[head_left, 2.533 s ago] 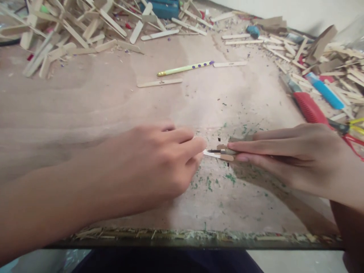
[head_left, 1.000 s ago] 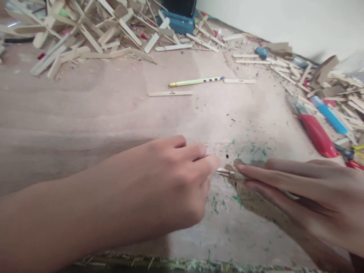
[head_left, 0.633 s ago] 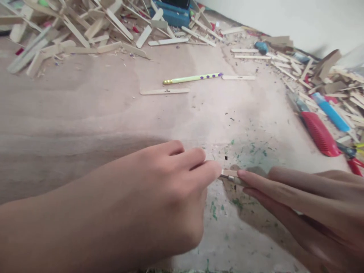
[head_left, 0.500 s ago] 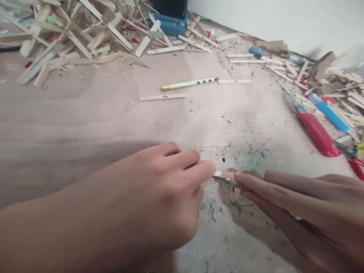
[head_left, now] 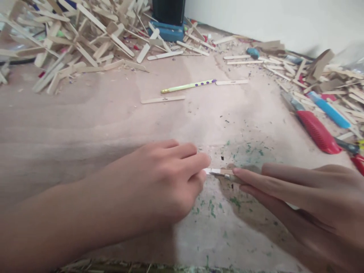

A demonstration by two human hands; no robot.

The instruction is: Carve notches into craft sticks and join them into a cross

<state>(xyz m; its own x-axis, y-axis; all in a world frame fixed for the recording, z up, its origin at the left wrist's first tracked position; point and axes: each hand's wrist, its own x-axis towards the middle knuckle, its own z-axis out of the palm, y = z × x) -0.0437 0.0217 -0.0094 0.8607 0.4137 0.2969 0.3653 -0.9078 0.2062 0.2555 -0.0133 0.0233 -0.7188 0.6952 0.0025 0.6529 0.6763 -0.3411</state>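
Centre-left, the left hand (head_left: 166, 180) pinches the wooden stick (head_left: 218, 171) at frame centre. Lower right, the right hand (head_left: 298, 193) pinches a knife (head_left: 230, 177), blade aimed leftward. Excess pressure could cause a slip, cutting opposing fingers.

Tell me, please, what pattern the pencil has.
The pencil is pale green with purple spots toward one end, clearest in the head view.

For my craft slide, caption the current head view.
Left hand grips a wooden craft stick; right hand points a craft knife along it, over a green-flecked tabletop.
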